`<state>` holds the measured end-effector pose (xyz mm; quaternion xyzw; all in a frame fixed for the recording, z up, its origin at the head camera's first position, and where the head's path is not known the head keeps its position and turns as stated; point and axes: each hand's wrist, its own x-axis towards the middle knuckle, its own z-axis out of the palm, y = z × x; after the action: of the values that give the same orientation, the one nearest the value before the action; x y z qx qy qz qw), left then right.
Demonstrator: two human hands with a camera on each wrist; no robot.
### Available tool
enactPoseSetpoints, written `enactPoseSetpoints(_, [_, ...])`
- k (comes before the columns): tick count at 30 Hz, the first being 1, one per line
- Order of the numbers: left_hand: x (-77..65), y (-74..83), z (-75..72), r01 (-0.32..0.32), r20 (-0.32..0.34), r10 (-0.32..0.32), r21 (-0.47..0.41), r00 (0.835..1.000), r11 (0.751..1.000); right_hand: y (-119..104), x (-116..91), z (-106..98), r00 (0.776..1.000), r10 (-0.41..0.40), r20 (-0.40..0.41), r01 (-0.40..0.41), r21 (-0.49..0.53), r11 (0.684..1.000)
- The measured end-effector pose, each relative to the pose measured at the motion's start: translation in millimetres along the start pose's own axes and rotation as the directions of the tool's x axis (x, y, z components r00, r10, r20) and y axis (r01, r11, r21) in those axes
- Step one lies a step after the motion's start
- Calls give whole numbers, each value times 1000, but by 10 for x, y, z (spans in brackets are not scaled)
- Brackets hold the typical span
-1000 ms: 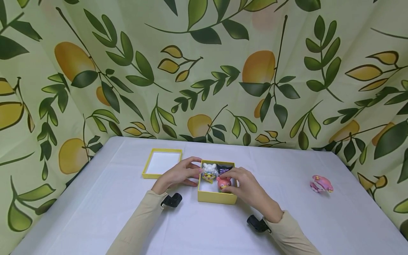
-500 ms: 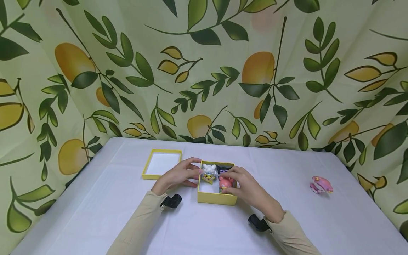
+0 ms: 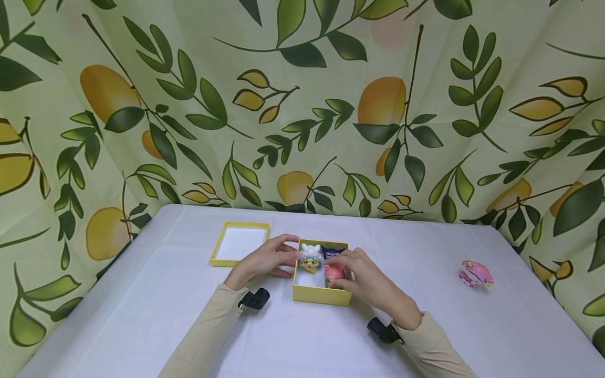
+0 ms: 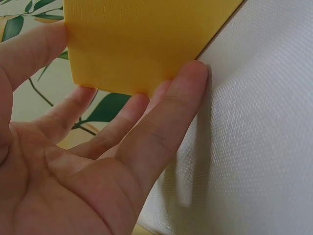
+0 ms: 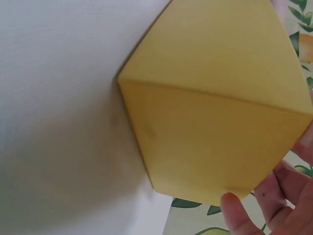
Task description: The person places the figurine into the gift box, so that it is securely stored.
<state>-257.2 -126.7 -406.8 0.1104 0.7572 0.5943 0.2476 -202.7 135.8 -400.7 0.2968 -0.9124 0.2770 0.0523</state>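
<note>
A yellow box (image 3: 321,296) without its cover stands on the white table. Inside, a white-hooded toy figure (image 3: 310,252) with a yellow face is at the back left, and a dark figure with purple (image 3: 332,253) is at the back right, partly hidden. My right hand (image 3: 367,273) pinches a pink toy figure (image 3: 334,272) between thumb and fingers, in the box's front right part. My left hand (image 3: 264,257) rests against the box's left side. In the left wrist view its fairly straight fingers (image 4: 161,127) touch the yellow wall. In the right wrist view, the box hides the pink figure.
A shallow yellow lid (image 3: 243,241) with a white inside lies behind my left hand. Farther right on the white tablecloth (image 3: 416,262) is a pink toy piece (image 3: 478,273). A curtain (image 3: 293,131) with leaves and fruit hangs behind the table.
The pink figure has shifted slightly right within the box and turned under my right fingers, so its face shows less. My left hand has stayed at the box's side.
</note>
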Motion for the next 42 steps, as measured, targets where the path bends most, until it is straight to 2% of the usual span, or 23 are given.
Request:
enactPoseSetpoints(8, [0, 10, 6, -1, -1, 1, -1, 1000, 1000, -9, 13, 4, 999, 36, 0, -36, 9, 999])
enactPoseSetpoints(14, [-10, 10, 5, 6, -5, -6, -7, 1000, 1000, -5, 0, -44, 999, 12, 32, -13, 18, 1000])
enactPoseSetpoints(21, [-6, 2, 3, -8, 3, 8, -15, 1000, 1000, 2, -8, -76, 997, 39, 73, -41, 26, 999])
enactPoseSetpoints(32, [-9, 0, 1, -10, 8, 10, -13, 1000, 1000, -3, -8, -83, 998, 30, 56, -31, 17, 999])
enactPoseSetpoints(42, [-2, -12, -2, -11, 9, 11, -14, 1000, 1000, 22, 4, -91, 999, -40, -4, 40, 19, 999])
